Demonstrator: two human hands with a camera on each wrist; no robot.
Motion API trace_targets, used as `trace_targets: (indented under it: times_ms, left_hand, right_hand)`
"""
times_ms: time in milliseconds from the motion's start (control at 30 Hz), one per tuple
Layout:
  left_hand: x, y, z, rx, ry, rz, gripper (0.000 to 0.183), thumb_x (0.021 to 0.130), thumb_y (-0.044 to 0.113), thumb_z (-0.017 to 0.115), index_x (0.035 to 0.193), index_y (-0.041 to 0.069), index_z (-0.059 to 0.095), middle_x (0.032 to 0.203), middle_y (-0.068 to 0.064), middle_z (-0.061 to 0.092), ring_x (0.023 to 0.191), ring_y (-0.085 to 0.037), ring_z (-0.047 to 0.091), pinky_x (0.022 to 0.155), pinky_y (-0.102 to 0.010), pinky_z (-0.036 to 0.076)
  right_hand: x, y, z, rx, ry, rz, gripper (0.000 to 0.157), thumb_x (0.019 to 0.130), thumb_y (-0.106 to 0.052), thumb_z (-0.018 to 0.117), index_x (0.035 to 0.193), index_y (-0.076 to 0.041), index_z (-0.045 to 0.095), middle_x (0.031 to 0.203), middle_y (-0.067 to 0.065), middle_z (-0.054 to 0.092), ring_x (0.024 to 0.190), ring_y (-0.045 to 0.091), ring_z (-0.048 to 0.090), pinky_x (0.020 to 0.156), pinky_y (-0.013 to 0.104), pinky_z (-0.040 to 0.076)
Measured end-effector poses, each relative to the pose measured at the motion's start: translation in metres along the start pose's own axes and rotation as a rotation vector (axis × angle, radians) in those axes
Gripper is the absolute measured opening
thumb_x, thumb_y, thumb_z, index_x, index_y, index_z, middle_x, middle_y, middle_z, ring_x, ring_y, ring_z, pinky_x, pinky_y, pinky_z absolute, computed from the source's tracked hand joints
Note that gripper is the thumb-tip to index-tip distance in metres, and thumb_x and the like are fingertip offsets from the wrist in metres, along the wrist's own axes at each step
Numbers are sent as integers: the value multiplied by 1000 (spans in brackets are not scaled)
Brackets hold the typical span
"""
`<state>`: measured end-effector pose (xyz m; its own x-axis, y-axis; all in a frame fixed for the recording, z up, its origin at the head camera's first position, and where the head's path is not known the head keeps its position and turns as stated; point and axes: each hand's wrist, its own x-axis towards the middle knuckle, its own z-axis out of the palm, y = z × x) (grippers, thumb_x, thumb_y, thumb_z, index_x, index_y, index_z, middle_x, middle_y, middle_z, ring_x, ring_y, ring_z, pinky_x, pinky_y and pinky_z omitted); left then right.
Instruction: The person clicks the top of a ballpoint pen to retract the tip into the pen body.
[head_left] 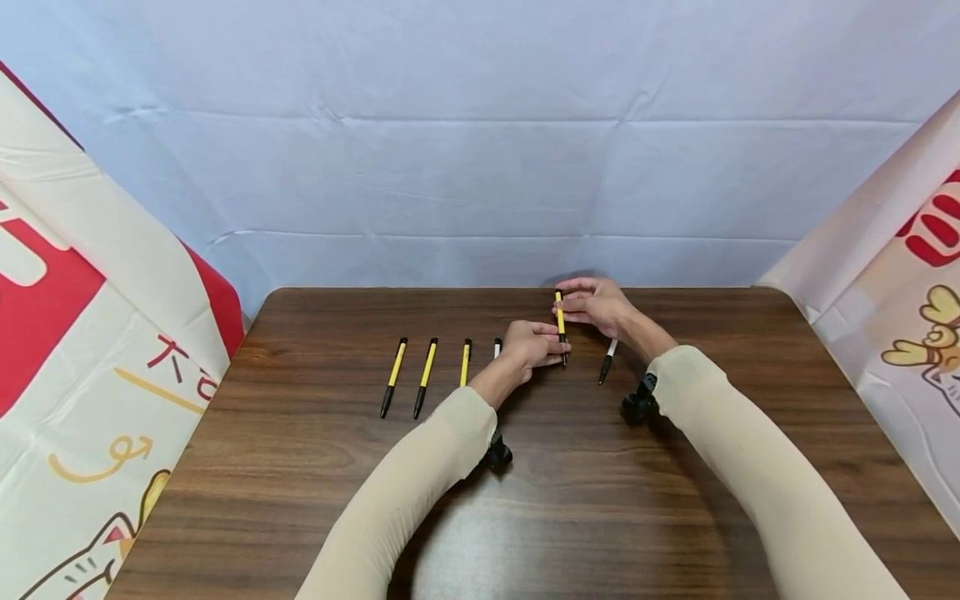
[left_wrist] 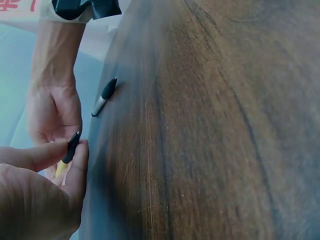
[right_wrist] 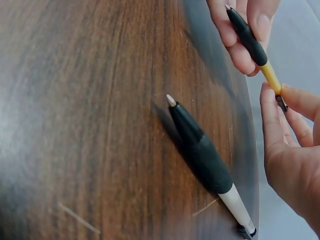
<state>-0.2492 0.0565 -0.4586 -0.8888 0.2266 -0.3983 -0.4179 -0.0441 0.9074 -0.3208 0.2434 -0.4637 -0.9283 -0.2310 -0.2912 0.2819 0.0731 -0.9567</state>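
Between both hands is a yellow pen with a black grip [head_left: 560, 317], raised over the far part of the table. My left hand [head_left: 529, 347] pinches its black grip near the writing tip, between thumb and fingers. At the other end, by the clip, my right hand [head_left: 597, 306] pinches the yellow barrel; the right wrist view shows this pen [right_wrist: 270, 77] slanting from one hand to the other. A white pen with a black grip [head_left: 608, 362] lies under my right wrist, its upper end hidden in the head view. The right wrist view has this white pen [right_wrist: 202, 157] close up, metal point out.
Left of my hands, a yellow pen [head_left: 393, 377], another yellow pen [head_left: 425, 378] and a third yellow pen [head_left: 466, 362] lie roughly parallel. Beside them a white pen [head_left: 497, 347] is mostly covered by my left arm. A pale cloth [head_left: 480, 200] hangs behind the brown table [head_left: 300, 475].
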Motion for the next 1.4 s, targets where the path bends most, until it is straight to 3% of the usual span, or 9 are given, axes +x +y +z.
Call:
trace_targets:
  times_ms: [100, 300, 633, 1400]
  left_hand:
    - [-1, 0, -1, -26, -21, -9, 36, 92, -11, 75, 127, -10, 69, 106, -19, 78, 99, -28, 79, 81, -33, 65]
    - [-3, 2, -3, -38, -50, -5, 34, 94, -11, 74, 127, -12, 69, 105, -21, 78, 101, -29, 79, 82, -32, 65]
    - [-2, 2, -2, -37, -38, 14, 33, 95, -10, 72, 128, -14, 67, 104, -23, 79, 102, -30, 78, 83, -33, 65]
    - [-7, 3, -2, -27, -3, 44, 27, 94, -12, 72, 120, -12, 71, 98, -21, 80, 96, -28, 80, 80, -33, 65]
  right_hand:
    - [-1, 1, 0, 23, -18, -2, 48, 107, 7, 54, 154, 5, 47, 126, 23, 69, 100, 17, 77, 94, 34, 62]
    - [-3, 2, -2, 83, -47, -4, 56, 103, 9, 62, 155, 7, 44, 112, 14, 74, 98, 18, 77, 91, 32, 63]
    - [-6, 0, 0, 92, -80, -7, 64, 101, 7, 66, 158, 6, 39, 101, 7, 77, 95, 19, 77, 86, 32, 64]
    - [-12, -4, 8, 129, -57, -21, 67, 96, 8, 72, 156, 9, 40, 96, 7, 78, 92, 21, 77, 84, 33, 64]
